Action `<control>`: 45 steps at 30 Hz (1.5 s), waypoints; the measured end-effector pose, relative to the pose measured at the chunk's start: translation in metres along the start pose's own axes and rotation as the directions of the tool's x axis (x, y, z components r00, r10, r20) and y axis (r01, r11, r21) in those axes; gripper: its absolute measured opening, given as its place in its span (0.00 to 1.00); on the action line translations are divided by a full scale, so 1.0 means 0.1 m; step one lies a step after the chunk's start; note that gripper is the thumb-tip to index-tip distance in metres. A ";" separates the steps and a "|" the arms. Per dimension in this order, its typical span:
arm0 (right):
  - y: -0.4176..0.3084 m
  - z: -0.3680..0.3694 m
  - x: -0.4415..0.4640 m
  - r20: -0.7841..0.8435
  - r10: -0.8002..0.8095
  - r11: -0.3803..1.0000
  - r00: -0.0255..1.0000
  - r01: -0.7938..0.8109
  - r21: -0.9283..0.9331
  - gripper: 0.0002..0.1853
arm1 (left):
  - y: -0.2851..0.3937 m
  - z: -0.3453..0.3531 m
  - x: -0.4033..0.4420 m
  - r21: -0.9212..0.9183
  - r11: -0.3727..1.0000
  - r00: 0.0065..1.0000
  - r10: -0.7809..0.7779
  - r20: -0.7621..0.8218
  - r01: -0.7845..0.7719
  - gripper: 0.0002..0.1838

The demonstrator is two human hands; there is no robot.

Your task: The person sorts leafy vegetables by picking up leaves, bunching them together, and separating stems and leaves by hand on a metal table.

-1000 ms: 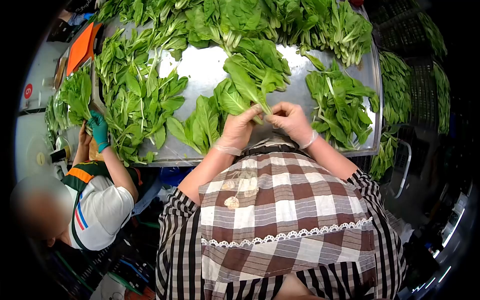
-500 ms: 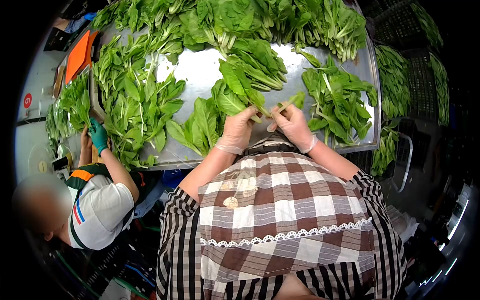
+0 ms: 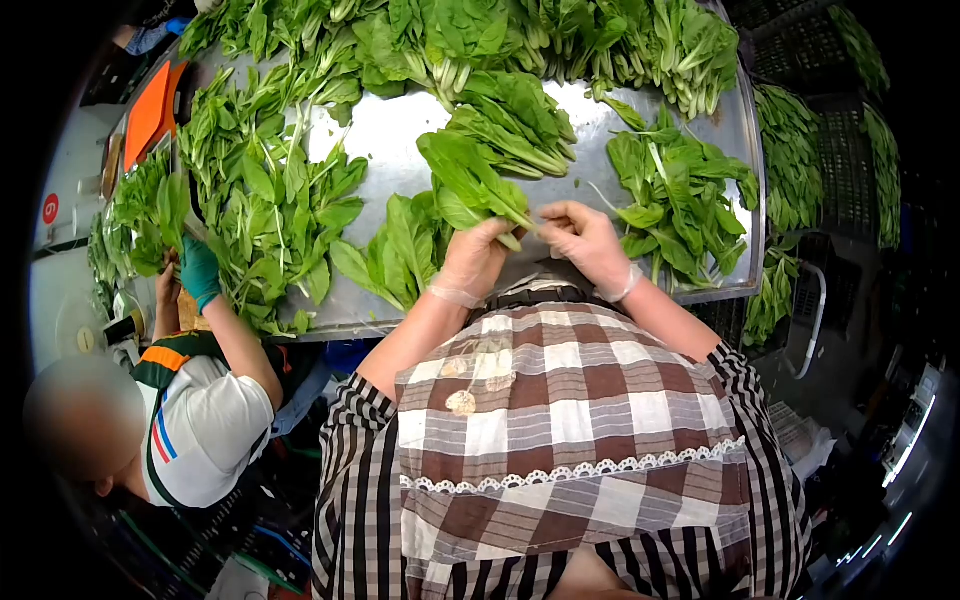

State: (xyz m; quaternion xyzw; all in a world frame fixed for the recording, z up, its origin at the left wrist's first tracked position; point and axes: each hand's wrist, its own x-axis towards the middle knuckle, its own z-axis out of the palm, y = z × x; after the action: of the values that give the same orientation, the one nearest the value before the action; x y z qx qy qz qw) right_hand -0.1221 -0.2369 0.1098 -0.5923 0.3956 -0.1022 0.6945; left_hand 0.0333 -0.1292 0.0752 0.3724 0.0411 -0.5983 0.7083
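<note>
My gloved left hand is closed around the stems of a small bunch of leafy greens, its broad leaves pointing up and away from me. My right hand, in a clear glove too, has its thumb and fingers pinched at the stem ends of that bunch; the fingertips are slightly blurred. Just beyond the held bunch, a trimmed bundle of greens lies on the metal table. To the left of my left hand are some loose upright leaves. A looser leaf pile lies right of my right hand.
More greens line the table's far side, and a heap covers its left. Crates of greens stand at right beside a metal handle. At left, a co-worker's green-gloved hand holds greens near an orange board.
The loose leaf in my right hand has left it, and a thin stem now shows at the right pile's edge. My right fingers meet the bunch's stems. The co-worker's greens have shifted.
</note>
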 end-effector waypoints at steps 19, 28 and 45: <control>0.22 -0.25 0.84 -0.034 -0.492 0.401 0.870 0.192 -0.896 0.11 | 0.20 -0.15 -0.07 -0.118 0.990 0.991 -0.091 -0.100 0.079 0.18; 0.15 -0.35 0.68 -0.081 0.007 0.995 0.997 0.001 0.105 0.09 | 0.19 -0.19 -0.06 -0.146 0.989 0.998 -0.030 -0.053 0.022 0.17; -0.01 0.13 0.19 0.016 -0.367 0.913 0.930 0.363 -0.186 0.09 | 0.06 0.08 -0.02 0.238 0.968 0.969 0.127 -0.213 -0.074 0.13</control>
State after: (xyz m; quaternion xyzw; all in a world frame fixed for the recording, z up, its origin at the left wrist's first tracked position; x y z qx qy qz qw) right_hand -0.1006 -0.2393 0.1023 -0.7168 0.2927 -0.1984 0.6010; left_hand 0.0345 -0.1323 0.0851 0.5185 0.0335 -0.5159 0.6811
